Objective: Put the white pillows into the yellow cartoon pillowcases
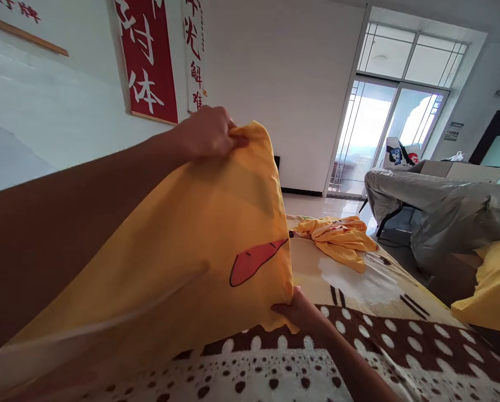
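Note:
A thin yellow cloth (pixel 200 234) with a pink, black-outlined print spreads across the left and middle of the head view. My left hand (pixel 212 131) is closed on its raised upper corner. Lower down, my right hand (pixel 298 310) pinches the same cloth near its bottom corner, so the edge between both hands hangs nearly straight. The cloth's near end runs off at the lower left, beneath my left forearm. Under it lies a patterned blanket (pixel 359 285) in cream, brown and white with dots. Whether the cloth is one layer or two, I cannot tell.
A crumpled yellow cloth (pixel 337 234) lies at the blanket's far end. Another yellow fabric item (pixel 495 290) is at the right edge. Beyond stands furniture under a grey plastic sheet (pixel 434 195), with a box on it. Glass sliding doors (pixel 384 128) are at the back.

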`<action>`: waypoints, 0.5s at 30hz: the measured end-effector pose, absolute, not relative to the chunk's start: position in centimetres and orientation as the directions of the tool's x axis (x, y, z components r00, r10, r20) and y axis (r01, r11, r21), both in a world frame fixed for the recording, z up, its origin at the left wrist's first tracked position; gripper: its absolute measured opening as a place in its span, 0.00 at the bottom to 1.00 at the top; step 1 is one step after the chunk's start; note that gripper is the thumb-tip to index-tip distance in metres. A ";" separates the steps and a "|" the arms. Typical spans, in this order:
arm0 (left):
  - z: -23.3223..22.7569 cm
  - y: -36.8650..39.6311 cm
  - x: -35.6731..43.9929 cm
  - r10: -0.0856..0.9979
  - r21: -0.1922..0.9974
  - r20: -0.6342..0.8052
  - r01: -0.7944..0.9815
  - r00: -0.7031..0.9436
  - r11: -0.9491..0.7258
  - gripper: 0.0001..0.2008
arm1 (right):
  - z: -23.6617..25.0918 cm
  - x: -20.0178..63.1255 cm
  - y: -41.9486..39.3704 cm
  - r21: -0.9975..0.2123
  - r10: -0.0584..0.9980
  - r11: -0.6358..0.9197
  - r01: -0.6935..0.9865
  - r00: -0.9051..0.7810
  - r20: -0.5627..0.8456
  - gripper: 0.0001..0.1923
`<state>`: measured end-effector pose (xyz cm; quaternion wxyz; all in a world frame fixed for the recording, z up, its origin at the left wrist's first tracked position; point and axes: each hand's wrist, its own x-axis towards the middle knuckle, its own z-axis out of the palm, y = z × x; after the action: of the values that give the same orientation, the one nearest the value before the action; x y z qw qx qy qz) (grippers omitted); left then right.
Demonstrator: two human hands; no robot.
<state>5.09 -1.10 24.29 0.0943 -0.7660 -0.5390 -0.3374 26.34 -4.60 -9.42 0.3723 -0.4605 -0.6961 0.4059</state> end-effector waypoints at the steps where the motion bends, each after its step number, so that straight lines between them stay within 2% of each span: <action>1: 24.4 -1.1 5.3 0.735 0.183 0.653 0.904 0.182 -0.386 0.29 | -9.1 25.8 -5.3 -0.918 0.937 0.258 0.302 -0.309 0.162 0.14; 4: 25.7 -1.3 6.3 0.661 0.037 0.721 0.941 0.208 -0.336 0.39 | -7.1 24.1 -8.5 -0.936 0.896 0.276 0.220 -0.410 0.168 0.15; 7: 26.9 -0.6 7.7 0.683 -0.031 0.677 0.938 0.275 -0.347 0.43 | -4.2 24.3 -11.5 -0.958 0.832 0.255 0.131 -0.534 0.148 0.25; 9: 26.5 1.0 8.3 0.707 -0.037 0.645 0.936 0.290 -0.351 0.43 | -2.6 25.9 -12.3 -0.952 0.821 0.253 0.174 -0.559 0.117 0.27; 12: 23.3 4.1 8.7 0.735 -0.046 0.617 0.945 0.282 -0.323 0.38 | -2.3 29.4 -11.2 -0.930 0.864 0.208 0.303 -0.502 0.029 0.27; 15: 17.4 6.6 8.9 0.767 -0.022 0.596 0.960 0.236 -0.278 0.33 | -5.4 32.6 -7.7 -0.961 0.866 0.076 0.265 -0.496 -0.069 0.34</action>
<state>8.88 6.64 17.37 0.1970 -0.7612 -0.5674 -0.2445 32.59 -7.69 -5.36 0.2796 -0.4170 -0.6779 0.5369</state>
